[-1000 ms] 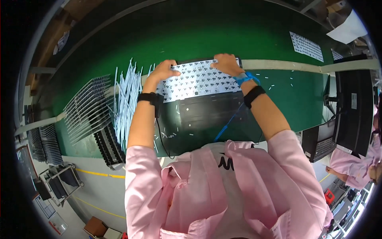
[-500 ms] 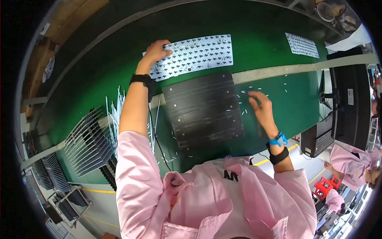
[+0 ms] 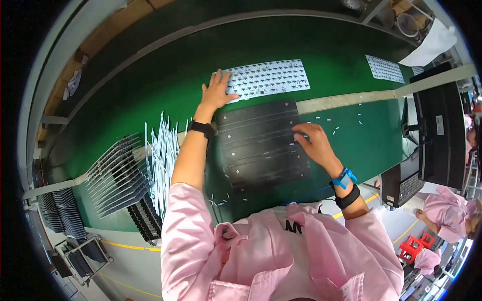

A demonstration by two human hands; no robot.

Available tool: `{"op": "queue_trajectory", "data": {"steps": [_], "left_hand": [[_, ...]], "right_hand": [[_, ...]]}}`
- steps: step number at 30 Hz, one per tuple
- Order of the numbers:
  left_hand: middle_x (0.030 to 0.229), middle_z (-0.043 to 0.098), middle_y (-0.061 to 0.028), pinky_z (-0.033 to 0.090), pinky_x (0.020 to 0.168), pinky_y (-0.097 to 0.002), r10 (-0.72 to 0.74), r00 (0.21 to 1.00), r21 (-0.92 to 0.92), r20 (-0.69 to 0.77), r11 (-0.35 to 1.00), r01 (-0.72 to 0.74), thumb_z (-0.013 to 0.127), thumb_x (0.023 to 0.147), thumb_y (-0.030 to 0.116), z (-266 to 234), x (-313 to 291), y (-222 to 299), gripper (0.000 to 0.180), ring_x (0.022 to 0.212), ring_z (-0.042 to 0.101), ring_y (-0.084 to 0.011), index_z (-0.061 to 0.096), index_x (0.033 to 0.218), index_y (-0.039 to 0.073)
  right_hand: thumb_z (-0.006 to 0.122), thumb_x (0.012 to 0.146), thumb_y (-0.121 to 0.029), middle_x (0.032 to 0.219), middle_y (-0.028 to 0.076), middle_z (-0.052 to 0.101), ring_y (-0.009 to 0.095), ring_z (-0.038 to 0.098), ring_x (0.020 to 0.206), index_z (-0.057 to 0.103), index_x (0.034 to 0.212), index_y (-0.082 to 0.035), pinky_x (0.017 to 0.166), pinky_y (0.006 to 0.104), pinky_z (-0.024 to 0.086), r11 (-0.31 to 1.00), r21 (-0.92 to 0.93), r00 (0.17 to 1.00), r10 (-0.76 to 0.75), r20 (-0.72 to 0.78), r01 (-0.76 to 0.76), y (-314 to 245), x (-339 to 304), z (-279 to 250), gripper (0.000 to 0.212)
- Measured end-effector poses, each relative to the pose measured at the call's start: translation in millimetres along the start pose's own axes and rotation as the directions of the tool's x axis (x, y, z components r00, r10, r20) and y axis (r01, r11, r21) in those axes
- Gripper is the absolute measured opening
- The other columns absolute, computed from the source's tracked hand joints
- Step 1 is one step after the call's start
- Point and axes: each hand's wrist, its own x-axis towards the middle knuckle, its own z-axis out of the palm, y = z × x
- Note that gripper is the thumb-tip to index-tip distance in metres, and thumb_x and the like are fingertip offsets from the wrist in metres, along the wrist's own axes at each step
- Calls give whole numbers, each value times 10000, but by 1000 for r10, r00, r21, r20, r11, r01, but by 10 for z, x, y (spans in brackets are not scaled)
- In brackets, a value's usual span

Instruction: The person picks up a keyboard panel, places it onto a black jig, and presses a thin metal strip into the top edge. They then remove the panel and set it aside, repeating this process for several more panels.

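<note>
We note our left hand [image 3: 217, 94] spread open on the left end of a thin white black-speckled rectangular panel [image 3: 273, 78], toward the green tabletop's [image 3: 336, 62] far edge, our right hand [image 3: 315, 143] loosely curved, seemingly empty, beside a flat black grooved plate [image 3: 261, 145]; one-ended pushing could skew the panel.

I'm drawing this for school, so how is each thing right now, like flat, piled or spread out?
White panel: lying flat
Black plate: lying flat
Left hand: spread over the white panel's left end
Right hand: loosely curled by the black plate
Pale strips: loosely piled
Blue wristband: worn
Monitor: on or off, can't tell
</note>
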Motion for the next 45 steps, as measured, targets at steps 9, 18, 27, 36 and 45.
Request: {"op": "queue_trajectory", "data": {"steps": [9,18,27,36,45], "left_hand": [[1265,340,-133,172,955,-608,-26,975,150,220,989,-8,790,418,344,-119,550,386,1084,1209,285,-298,219,1319,149],[1118,478,-158,284,932,-531,41,996,262,77,963,-60,789,425,380,-8,671,684,916,1110,418,-294,406,1203,82],[659,582,-123,432,637,-348,55,998,-445,41,895,-31,650,664,367,-255,876,767,363,707,570,-291,592,700,10],[574,526,-41,356,502,-281,165,986,-696,26,711,-101,613,748,313,-564,493,809,308,543,467,-125,584,668,17],[590,501,69,317,466,-209,239,929,-855,283,502,132,582,806,266,-301,573,770,246,538,411,-19,610,697,48]], "right_hand": [[587,735,-72,864,114,609,289,561,799,586,862,-29,771,374,388,997,-25,996,71,-54,-72,184,154,-183,134],[589,730,-70,852,116,613,299,575,762,571,857,-43,725,377,415,995,-68,995,75,-66,-79,234,141,-225,131],[534,820,-127,796,120,617,189,596,692,577,912,14,610,280,454,790,502,913,408,-1,-352,495,215,122,173],[511,852,-167,733,103,592,154,565,627,558,836,41,555,275,454,442,875,897,442,-20,-198,161,527,315,214],[522,838,-163,677,117,589,168,562,566,568,766,57,545,264,454,419,901,913,402,-72,-113,35,551,249,236]]}}
